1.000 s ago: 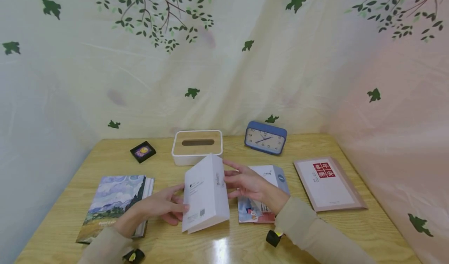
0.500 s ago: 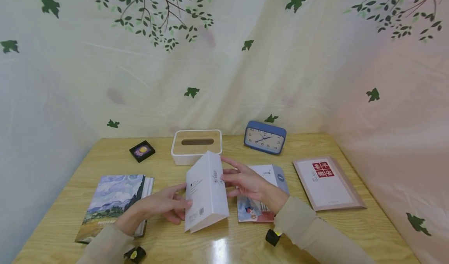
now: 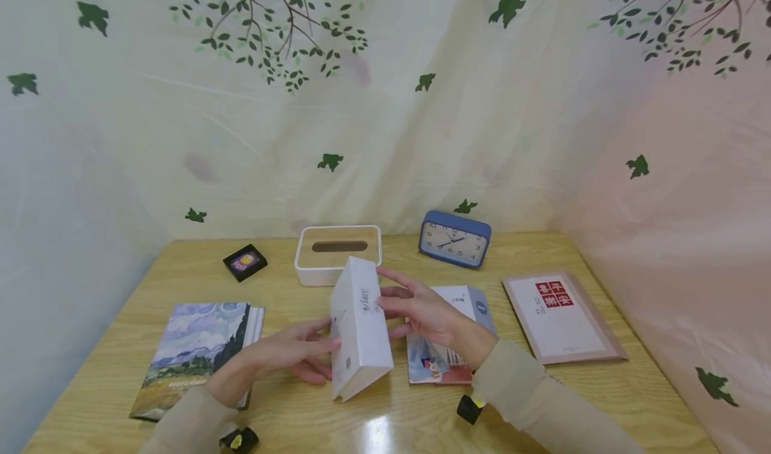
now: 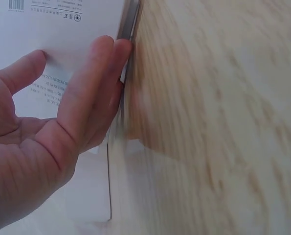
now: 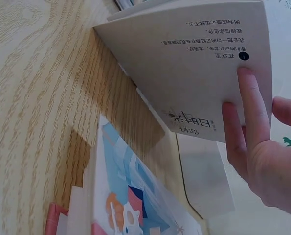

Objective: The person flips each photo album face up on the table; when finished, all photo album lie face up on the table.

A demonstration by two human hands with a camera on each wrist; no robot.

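A white book (image 3: 364,320) with black lettering on its spine stands on end, tilted, in the middle of the wooden table (image 3: 421,417). My left hand (image 3: 286,353) grips its left edge, thumb on the barcode cover; in the left wrist view the other fingers (image 4: 103,58) lie along the edge. From the other side my right hand (image 3: 430,313) holds it near the spine. Two fingertips (image 5: 251,81) press the printed cover in the right wrist view, with another finger at the edge. Below the right hand, partly hidden, lies a book with a colourful illustrated cover (image 3: 434,367).
A painted-landscape album (image 3: 193,353) lies at left, near a small black framed picture (image 3: 245,262). Behind the white book stand a tissue box (image 3: 313,276) and a blue alarm clock (image 3: 454,240). A book with a red square print (image 3: 566,320) lies at right.
Both hands keep hold of the white book. It has turned so that its spine faces the head camera more and its left cover shows less; the left hand has moved slightly right with it.
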